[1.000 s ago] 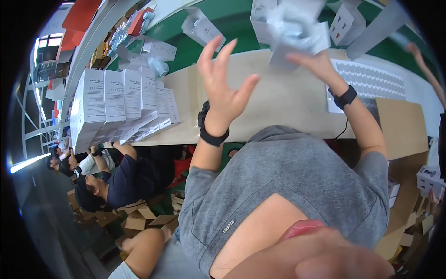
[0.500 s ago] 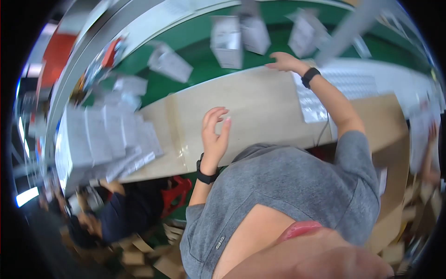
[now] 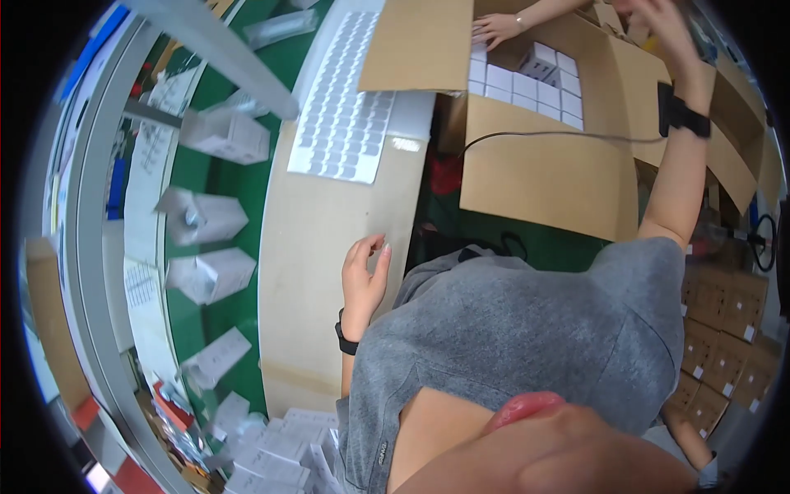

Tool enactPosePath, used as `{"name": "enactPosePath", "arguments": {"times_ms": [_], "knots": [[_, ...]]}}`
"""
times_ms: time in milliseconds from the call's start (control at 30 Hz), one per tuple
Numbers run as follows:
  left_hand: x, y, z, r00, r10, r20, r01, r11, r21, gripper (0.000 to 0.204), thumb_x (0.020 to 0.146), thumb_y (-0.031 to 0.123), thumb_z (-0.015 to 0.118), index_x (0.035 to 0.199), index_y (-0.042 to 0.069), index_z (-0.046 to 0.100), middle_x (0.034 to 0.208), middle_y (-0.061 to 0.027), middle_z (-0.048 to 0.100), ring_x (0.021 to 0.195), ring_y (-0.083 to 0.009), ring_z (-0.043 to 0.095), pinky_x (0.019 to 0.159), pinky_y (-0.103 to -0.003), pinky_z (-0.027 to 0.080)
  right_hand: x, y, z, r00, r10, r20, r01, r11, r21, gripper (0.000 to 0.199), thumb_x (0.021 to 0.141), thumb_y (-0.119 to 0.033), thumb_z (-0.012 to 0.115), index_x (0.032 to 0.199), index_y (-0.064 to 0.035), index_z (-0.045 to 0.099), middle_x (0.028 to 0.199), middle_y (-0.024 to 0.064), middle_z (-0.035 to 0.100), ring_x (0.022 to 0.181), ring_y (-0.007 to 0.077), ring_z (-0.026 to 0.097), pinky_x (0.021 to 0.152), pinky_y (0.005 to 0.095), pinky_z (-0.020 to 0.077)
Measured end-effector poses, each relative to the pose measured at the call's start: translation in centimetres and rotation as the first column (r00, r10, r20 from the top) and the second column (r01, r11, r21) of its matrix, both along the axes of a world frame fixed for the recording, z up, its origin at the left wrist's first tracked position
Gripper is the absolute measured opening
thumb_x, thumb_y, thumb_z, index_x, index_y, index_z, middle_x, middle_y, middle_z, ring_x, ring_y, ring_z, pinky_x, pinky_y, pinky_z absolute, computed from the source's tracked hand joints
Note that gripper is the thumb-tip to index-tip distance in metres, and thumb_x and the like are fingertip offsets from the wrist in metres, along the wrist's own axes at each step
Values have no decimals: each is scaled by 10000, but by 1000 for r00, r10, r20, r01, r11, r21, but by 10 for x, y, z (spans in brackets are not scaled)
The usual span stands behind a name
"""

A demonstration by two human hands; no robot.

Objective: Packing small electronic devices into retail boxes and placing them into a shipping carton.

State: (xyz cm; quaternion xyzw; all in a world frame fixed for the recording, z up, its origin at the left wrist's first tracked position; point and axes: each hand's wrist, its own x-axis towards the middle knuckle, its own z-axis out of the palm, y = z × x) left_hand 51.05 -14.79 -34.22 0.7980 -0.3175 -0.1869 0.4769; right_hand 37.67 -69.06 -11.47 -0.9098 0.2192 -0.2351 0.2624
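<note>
My left hand (image 3: 365,273) is over the pale tabletop (image 3: 329,247), fingers loosely curved and apart, with nothing in it. At the upper right my right hand (image 3: 665,31) is raised beside a large open carton (image 3: 543,169). Its fingers are smeared by motion and partly cut off by the picture's edge. Rows of small white boxes (image 3: 524,85) fill the carton, a few standing higher than the rest. Another person's hand (image 3: 496,30) reaches in from the top and rests at the boxes' far left corner. A dark cable (image 3: 559,134) crosses in front of the carton.
A white sheet of molded pockets (image 3: 341,123) lies on the table. Several open white boxes (image 3: 216,276) stand along the green strip (image 3: 185,317) at left. A grey post (image 3: 222,49) slants above it. White cartons (image 3: 284,453) are piled at lower left, brown cartons (image 3: 724,300) stacked at right.
My view has swung to the right, bringing the filled carton and the other person's hand into sight. My right hand has left the green strip's edge and is now raised beside the carton.
</note>
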Motion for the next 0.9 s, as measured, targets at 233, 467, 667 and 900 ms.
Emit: {"name": "enactPosePath", "arguments": {"times_ms": [233,467,667,900], "knots": [[13,-42,-6,999,-7,-45,12,993,120,209,834,128,566,996,-3,587,919,-142,610,873,-244,587,781,-319,449,-4,-94,-225,392,-152,-907,-93,975,-204,550,599,-104,608,1144,-68,546,1081,205,579,1013,330,559,858,406,452],[16,-75,7,995,99,28,-103,967,233,242,810,206,593,976,30,590,923,-141,604,866,-309,569,752,-369,459,-10,-113,-421,501,-116,-858,-195,950,-243,760,803,-519,482,1355,-48,253,1315,263,345,1127,415,439,926,475,384],[11,-79,-1,992,123,20,-123,957,264,256,813,226,588,980,31,593,898,-144,602,842,-306,570,746,-367,455,9,-199,-461,674,-25,-738,-449,779,-437,849,715,-465,586,1337,1,246,1186,334,421,1128,473,383,959,569,274],[9,-70,-4,989,54,139,-86,970,228,288,820,301,566,972,57,584,877,-125,599,851,-302,564,738,-392,453,51,-125,-331,498,-418,-760,-181,807,-562,775,740,-518,561,1331,-88,304,1195,244,440,1088,401,461,879,476,405]]}}
